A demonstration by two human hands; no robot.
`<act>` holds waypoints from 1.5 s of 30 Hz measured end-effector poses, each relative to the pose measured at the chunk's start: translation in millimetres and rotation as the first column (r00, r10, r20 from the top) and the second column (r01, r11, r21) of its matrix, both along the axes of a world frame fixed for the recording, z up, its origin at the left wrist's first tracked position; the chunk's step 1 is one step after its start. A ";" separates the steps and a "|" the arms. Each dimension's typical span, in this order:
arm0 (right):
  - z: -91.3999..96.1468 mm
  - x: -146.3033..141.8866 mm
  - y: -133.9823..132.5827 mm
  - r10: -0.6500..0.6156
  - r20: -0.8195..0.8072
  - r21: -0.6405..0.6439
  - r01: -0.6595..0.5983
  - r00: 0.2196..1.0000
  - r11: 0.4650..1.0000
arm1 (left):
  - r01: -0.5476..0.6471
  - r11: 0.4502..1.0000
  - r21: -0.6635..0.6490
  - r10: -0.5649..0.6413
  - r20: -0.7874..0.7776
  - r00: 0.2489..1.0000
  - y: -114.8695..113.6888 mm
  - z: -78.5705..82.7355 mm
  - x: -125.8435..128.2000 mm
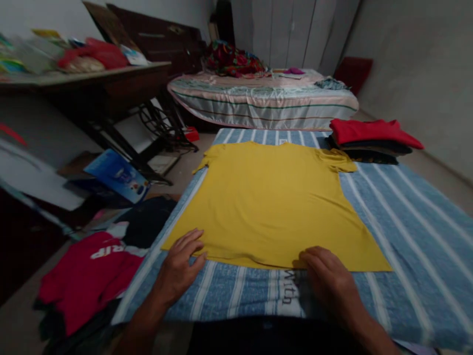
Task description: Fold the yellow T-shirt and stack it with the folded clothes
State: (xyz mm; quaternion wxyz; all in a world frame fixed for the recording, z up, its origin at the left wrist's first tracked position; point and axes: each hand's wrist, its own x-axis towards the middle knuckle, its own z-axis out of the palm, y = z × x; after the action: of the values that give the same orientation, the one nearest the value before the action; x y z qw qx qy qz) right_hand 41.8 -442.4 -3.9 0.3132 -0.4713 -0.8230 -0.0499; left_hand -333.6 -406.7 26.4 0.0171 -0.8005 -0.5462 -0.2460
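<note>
A yellow T-shirt [273,197] lies spread flat on a blue-and-white striped sheet [414,227], its hem toward me. My left hand [181,268] rests flat at the shirt's near left hem, fingers spread and open. At the near right hem my right hand [330,278] lies with its fingers curled down onto the fabric edge; whether it pinches the hem I cannot make out.
A stack of folded clothes [373,140], red on top, sits at the sheet's far right corner. Red and dark garments [92,276] lie heaped on the floor at left. Farther back stand a sewing-machine table [111,84] and a bed [262,98].
</note>
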 end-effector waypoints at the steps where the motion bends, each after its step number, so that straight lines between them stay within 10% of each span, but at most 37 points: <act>1: 1.8 -18.3 1.3 0.079 -0.003 -0.008 -0.079 0.997 0.997 | 0.010 1.000 -0.008 -0.010 -0.004 1.000 -2.1 0.6 0.7; 8: 10.8 -79.6 14.8 0.172 0.071 -0.145 -0.161 0.982 0.976 | 0.036 0.996 -0.081 -0.037 -0.010 0.999 -7.4 0.7 1.4; 33: 10.8 -76.0 7.2 0.167 -0.048 -0.224 -0.173 0.985 0.959 | 0.036 0.972 -0.232 -0.044 -0.028 0.999 -9.2 13.3 11.0; 45: -6.1 -85.4 8.7 0.144 -0.064 -0.056 -0.147 0.988 0.988 | -0.035 0.999 0.030 0.036 -0.027 0.999 9.1 -20.4 14.1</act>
State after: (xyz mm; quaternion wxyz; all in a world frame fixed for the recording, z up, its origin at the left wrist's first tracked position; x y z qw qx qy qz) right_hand -43.5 -433.7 -10.0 0.3261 -0.4205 -0.8465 0.0122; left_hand -319.5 -397.6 6.0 0.0407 -0.7937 -0.5563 -0.2425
